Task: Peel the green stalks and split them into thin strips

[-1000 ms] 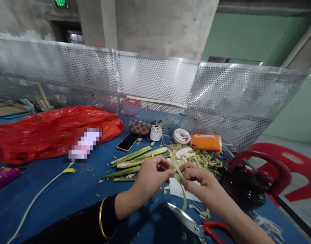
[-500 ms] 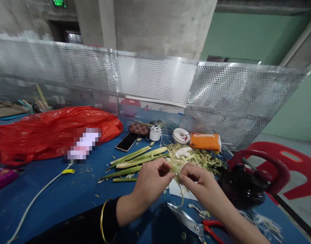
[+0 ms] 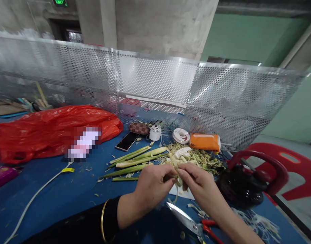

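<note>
Between my two hands is a pale green plant strip (image 3: 179, 182), pinched by the fingers of both. My left hand (image 3: 155, 183) is closed on it from the left, with a gold bangle (image 3: 102, 220) at the wrist. From the right, my right hand (image 3: 199, 183) grips the same strip with thumb and fingers. Several long green stalks (image 3: 135, 167) lie just beyond my left hand. Behind my fingers spreads a heap of plant shreds (image 3: 206, 159). Red-handled scissors (image 3: 184, 217) rest partly open below my hands, the handles partly hidden by my right forearm.
A black kettle (image 3: 241, 186) with a red handle stands at the right, near a red chair (image 3: 297, 162). A red plastic bag (image 3: 56, 125) covers the left. A phone (image 3: 127, 141), white spool (image 3: 181, 135) and orange pack (image 3: 205, 141) lie before the perforated metal screen (image 3: 155, 78).
Both hands have shifted slightly down, and my left hand a little to the right. The strip between them has turned and shows a wider, folded piece. The stalks and scissors stay in place.
</note>
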The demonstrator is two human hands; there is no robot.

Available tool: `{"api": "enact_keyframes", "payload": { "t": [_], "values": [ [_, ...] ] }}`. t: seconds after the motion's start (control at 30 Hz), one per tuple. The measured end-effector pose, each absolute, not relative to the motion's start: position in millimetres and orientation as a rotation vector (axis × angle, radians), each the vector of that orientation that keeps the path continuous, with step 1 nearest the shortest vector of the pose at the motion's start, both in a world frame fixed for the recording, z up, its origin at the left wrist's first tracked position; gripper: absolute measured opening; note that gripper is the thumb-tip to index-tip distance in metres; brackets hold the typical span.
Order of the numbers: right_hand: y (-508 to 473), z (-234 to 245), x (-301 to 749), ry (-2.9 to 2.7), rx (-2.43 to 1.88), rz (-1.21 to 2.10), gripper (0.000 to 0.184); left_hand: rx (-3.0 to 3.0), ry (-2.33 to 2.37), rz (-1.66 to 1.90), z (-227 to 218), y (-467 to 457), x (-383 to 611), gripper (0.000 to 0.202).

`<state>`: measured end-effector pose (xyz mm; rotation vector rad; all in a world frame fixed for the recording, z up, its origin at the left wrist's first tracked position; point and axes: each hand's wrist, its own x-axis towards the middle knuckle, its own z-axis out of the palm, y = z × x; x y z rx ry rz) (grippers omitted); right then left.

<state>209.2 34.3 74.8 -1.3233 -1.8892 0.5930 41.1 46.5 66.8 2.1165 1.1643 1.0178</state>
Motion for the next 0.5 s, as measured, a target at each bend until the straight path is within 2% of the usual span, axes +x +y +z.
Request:
{"api": "enact_keyframes", "payload": {
  "t": [0.33, 0.5],
  "values": [
    [38, 80, 218, -1.823, -1.361, 0.423, 0.028, 1.981, 1.083, 0.834, 63, 49, 43, 0.013],
    [45, 76, 223, -1.895, -1.445, 0.653, 0.032, 1.997, 1.092, 0.83, 68, 48, 43, 0.014]
  ]
}}
